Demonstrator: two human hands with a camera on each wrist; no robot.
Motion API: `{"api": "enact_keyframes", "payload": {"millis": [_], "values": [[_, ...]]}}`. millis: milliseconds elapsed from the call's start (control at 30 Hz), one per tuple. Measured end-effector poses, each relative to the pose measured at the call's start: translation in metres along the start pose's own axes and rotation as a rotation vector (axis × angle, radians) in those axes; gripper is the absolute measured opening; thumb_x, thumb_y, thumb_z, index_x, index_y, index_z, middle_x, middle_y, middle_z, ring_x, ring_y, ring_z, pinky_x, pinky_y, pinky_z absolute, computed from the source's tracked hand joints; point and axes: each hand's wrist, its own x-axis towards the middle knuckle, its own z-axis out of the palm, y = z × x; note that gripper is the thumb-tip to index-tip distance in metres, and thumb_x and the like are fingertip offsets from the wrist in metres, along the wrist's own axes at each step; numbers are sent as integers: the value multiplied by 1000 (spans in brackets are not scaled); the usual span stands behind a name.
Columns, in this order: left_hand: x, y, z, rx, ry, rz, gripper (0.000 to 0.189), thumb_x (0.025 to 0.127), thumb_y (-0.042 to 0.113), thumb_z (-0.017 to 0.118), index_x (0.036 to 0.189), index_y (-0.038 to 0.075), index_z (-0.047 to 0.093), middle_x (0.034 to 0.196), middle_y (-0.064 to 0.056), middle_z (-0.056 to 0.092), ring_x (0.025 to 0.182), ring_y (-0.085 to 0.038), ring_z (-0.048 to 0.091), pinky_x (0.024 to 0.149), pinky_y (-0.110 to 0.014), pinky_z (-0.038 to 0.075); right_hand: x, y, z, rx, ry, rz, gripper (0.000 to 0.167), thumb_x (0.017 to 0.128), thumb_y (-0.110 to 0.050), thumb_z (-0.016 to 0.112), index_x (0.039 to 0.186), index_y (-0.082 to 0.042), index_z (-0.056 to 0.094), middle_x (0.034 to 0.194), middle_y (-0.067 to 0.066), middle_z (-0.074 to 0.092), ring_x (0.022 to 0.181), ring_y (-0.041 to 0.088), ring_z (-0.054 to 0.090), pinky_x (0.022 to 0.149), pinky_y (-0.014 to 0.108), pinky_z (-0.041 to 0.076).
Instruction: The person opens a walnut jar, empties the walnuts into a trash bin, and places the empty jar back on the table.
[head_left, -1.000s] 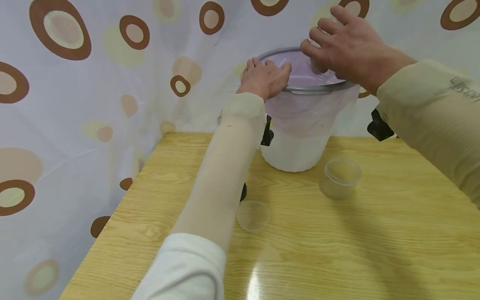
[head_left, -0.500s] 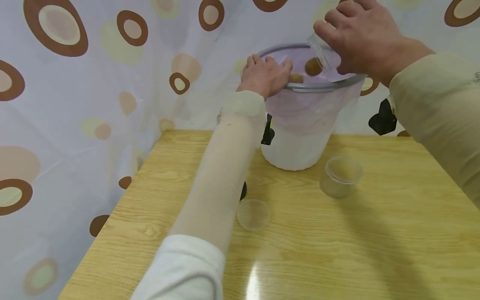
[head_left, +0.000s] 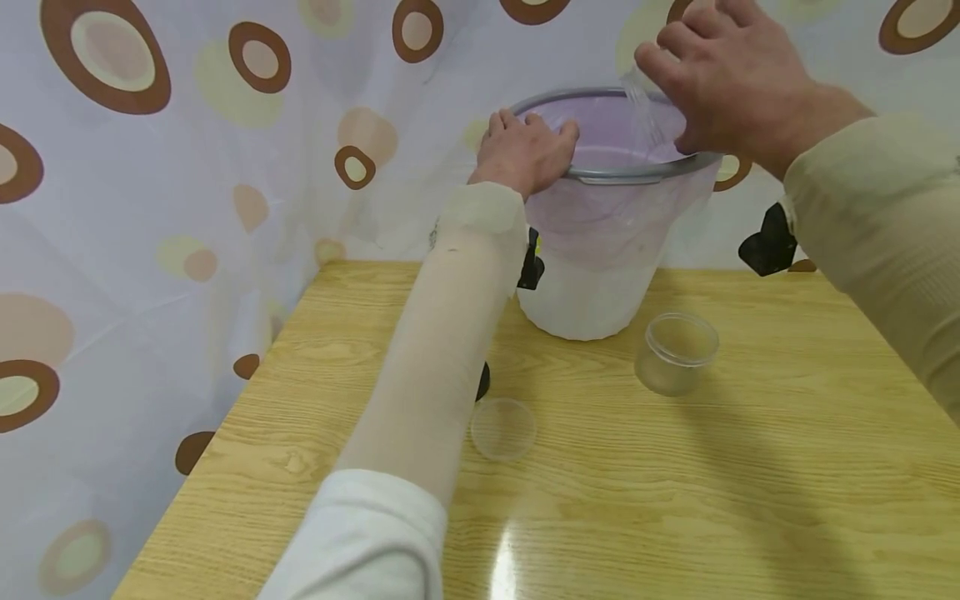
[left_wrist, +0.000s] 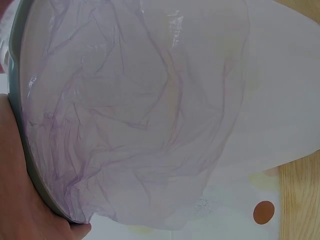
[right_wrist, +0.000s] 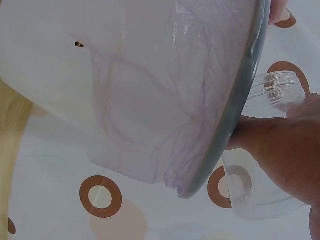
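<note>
My left hand (head_left: pixel 521 154) grips the grey rim (head_left: pixel 622 172) of a white trash can (head_left: pixel 585 296) at the back of the table. A thin purple bag (left_wrist: pixel 150 100) lines the can and hangs over its outside. My right hand (head_left: pixel 738 79) holds a clear plastic jar (right_wrist: pixel 260 200) tipped on its side, its threaded mouth over the can's opening. In the right wrist view the thumb lies across the jar, close to the rim. Nothing shows in the visible part of the jar. The can's bottom inside is hidden.
A second clear jar (head_left: pixel 675 358) stands on the wooden table (head_left: pixel 637 500), right of the can. A clear round lid (head_left: pixel 503 429) lies nearer, beside the left forearm, which partly hides a black object (head_left: pixel 483 382). A patterned curtain (head_left: pixel 225 167) hangs behind and to the left.
My right hand has moved right and tipped the jar over the can. Brown roundish lumps were dropping from it half a second ago and are out of sight now. The left hand stays put.
</note>
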Motion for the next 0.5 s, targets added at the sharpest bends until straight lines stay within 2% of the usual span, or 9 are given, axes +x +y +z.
{"api": "enact_keyframes", "payload": {"millis": [200,500], "values": [[2,1,1,-11,3,4,75,100,57,-1,160,11,-1,166,-17,-9,155,-27,-5,126,-36,7,-4,1,3,7,7,12,87,68,-9,88,136,1,35,136,31,41,127,47,32,118,57,21],[2,3,4,-21,-3,17,76,100,57,-1,160,10,0,166,-17,-8,155,-27,-4,126,-36,6,-9,4,3,53,-7,52,88,69,-10,87,138,3,35,139,31,41,131,47,31,123,54,14]]}}
